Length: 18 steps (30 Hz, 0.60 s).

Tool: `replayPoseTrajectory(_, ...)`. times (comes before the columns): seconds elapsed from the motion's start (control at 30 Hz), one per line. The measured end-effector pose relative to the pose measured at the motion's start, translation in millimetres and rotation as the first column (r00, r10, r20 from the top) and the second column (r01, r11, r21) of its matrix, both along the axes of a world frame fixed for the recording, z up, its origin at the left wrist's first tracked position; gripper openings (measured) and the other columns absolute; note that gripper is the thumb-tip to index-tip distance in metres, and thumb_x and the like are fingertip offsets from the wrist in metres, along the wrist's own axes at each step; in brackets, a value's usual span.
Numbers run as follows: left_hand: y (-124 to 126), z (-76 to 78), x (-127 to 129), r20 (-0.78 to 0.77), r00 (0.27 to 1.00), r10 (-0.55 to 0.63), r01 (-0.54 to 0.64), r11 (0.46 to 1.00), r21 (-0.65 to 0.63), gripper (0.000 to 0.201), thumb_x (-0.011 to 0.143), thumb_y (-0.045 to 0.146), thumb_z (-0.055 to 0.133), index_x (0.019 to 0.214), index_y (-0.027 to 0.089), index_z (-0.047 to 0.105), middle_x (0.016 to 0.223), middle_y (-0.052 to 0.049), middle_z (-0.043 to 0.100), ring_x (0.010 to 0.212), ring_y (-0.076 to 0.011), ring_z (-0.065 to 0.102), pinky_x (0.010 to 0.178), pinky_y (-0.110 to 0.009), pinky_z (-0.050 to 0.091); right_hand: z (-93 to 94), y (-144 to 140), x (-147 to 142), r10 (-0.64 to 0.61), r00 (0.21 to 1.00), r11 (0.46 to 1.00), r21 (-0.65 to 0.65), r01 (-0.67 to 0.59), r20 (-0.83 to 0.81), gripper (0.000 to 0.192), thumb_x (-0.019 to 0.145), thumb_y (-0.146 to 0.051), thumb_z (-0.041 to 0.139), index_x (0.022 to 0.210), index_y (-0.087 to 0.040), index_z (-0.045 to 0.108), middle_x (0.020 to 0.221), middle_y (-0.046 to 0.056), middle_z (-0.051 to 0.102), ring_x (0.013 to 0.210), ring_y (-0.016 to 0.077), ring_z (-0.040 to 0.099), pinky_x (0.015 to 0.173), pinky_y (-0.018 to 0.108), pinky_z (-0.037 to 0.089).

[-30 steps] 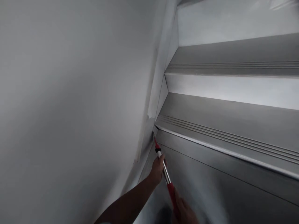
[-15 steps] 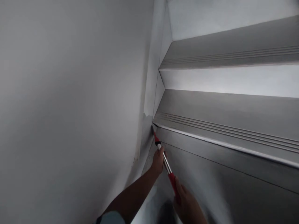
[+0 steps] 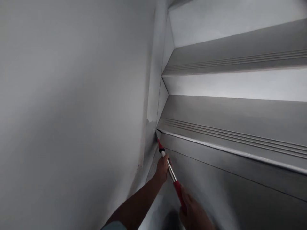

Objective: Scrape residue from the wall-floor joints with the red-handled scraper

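Both my hands grip a long pole (image 3: 171, 172) with a shiny metal shaft and red sections. My left hand (image 3: 162, 168) is closed around the metal part, higher up. My right hand (image 3: 194, 214) holds the red grip at the lower end, near the bottom edge of the view. The pole's red tip (image 3: 158, 143) points up into the corner where the white wall meets the front edge of a grey stair step (image 3: 230, 127). Whatever is at the pole's far end is hidden in that corner.
A white wall (image 3: 72, 105) fills the left half of the view. Grey stair treads with grooved nosing strips (image 3: 227, 135) rise to the right, with pale risers (image 3: 235, 84) between them. A white skirting strip (image 3: 153, 80) runs along the wall beside the steps.
The pole and both hands stay in nearly the same spot at the corner. The view shifted slightly, and my right hand slid a little lower in the picture.
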<state>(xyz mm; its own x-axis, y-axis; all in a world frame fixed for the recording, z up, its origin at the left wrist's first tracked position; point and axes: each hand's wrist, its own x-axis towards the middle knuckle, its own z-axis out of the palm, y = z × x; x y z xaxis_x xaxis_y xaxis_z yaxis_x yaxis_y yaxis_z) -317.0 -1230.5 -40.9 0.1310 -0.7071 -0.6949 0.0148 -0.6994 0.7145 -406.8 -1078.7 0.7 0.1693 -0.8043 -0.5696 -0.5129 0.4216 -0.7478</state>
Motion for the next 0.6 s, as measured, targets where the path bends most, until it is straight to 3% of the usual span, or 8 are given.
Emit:
replayPoseTrajectory(0.17, -4.2, 1.1, -3.7, -0.005, 1.0, -0.006, 0.006, 1.0, -0.005, 0.035, 0.062, 0.05, 0.06, 0.06, 0.019, 0.045, 0.046, 0.006, 0.047, 0.038, -0.0072, 0.042, 0.04, -0.022, 0.032, 7.4, -7.6, -4.6, -0.086, 0.996, 0.996, -0.032, 0.086, -0.021, 0.067, 0.069, -0.008, 0.039, 0.135, -0.011, 0.03, 0.105, 0.014, 0.062, 0.094, 0.0212, 0.058, 0.081, 0.028, 0.042)
replayPoseTrajectory(0.4, -1.2, 14.5, -2.7, 0.011, 1.0, -0.002, 0.002, 1.0, 0.002, 0.034, 0.063, 0.048, 0.06, 0.059, 0.019, 0.044, 0.046, 0.005, 0.046, 0.039, -0.0077, 0.042, 0.04, -0.022, 0.031, 22.8, -11.5, -11.2, -0.085, 0.99, 0.996, 0.019, 0.084, 0.113, 0.071, 0.065, -0.009, 0.043, 0.134, -0.013, 0.031, 0.104, 0.012, 0.062, 0.089, 0.0187, 0.059, 0.076, 0.025, 0.042)
replayPoseTrajectory(0.6, -11.5, 21.7, -11.9, -0.007, 1.0, 0.005, -0.005, 1.0, 0.016, 0.033, 0.064, 0.045, 0.061, 0.055, 0.018, 0.045, 0.044, 0.005, 0.044, 0.038, -0.0077, 0.041, 0.04, -0.022, 0.03, 51.1, -37.4, -34.0, -0.122, 0.985, 0.992, 0.044, 0.117, 0.119, 0.061, 0.062, -0.007, 0.042, 0.122, -0.013, 0.046, 0.071, 0.003, 0.062, 0.06, 0.0127, 0.055, 0.055, 0.021, 0.038)
